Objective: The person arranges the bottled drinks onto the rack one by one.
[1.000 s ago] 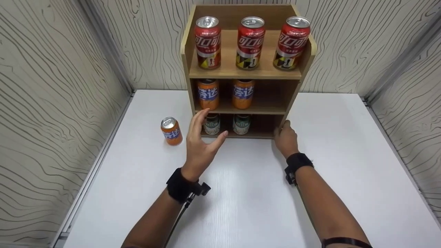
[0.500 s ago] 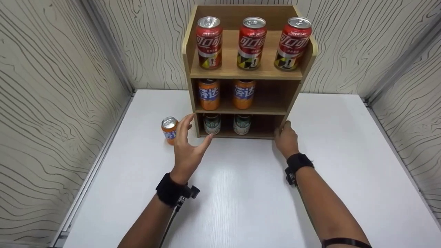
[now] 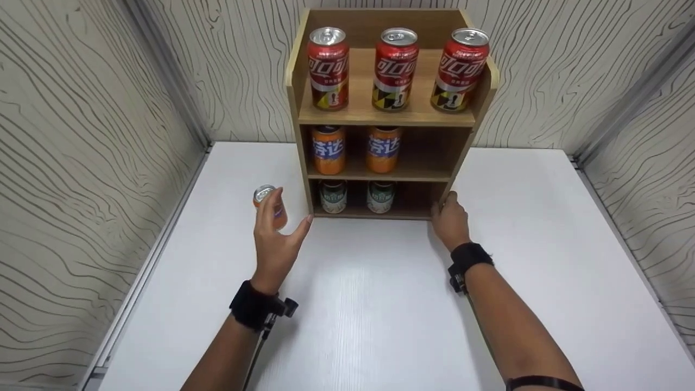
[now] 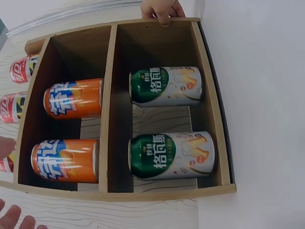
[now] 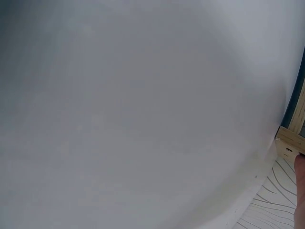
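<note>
My left hand [image 3: 274,250] is held up with thumb and fingers spread, and nothing is between them. Behind its fingers an orange soda can [image 3: 280,219] stands upright on the white table, partly hidden by them. With my right hand [image 3: 452,221] I grip the lower right side panel of a small wooden shelf [image 3: 385,116]. In the left wrist view, right-hand fingers [image 4: 164,10] curl over that panel's edge. Red cola cans [image 3: 396,70] stand on the top board. Two orange soda cans [image 3: 328,150] are on the middle level, and two green-and-white cans [image 4: 172,155] on the bottom one.
The white table [image 3: 347,320] extends around the shelf. Patterned wall panels [image 3: 81,163] close in the left, back and right sides. Metal rails [image 3: 149,271] run along the table's side edges. A cable [image 3: 254,355] trails from the left wrist strap.
My left hand has moved left, from in front of the shelf to the orange soda can on the table. The right hand has stayed at the shelf's side.
</note>
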`<state>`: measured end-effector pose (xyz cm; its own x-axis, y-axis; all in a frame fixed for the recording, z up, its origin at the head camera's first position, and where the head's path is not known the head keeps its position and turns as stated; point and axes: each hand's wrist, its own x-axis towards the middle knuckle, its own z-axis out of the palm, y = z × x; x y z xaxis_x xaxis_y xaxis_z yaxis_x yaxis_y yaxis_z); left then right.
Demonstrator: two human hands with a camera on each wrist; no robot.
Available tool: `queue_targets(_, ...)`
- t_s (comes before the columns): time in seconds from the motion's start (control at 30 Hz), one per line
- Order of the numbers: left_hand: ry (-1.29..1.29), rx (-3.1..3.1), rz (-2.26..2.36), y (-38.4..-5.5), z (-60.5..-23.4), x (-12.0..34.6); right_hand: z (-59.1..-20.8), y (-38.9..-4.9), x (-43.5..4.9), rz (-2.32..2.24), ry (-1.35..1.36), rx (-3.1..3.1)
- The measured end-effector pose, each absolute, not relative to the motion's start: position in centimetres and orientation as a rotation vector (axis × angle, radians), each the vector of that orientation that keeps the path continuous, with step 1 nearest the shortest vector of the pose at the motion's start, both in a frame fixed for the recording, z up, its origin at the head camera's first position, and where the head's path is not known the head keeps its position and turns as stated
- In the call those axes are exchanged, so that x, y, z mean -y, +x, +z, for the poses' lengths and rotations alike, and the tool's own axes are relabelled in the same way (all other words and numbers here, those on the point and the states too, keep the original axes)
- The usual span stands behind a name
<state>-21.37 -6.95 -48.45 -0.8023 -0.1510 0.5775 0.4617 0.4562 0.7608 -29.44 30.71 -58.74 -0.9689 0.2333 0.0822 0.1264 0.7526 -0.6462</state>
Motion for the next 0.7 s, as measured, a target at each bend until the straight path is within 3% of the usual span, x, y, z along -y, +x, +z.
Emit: queue_targets(0.7,-0.106,2.146,-1.394,-22.1,-50.7,8.9,-58.5,-29.1,-30.6,0.975,-0.272,2.785)
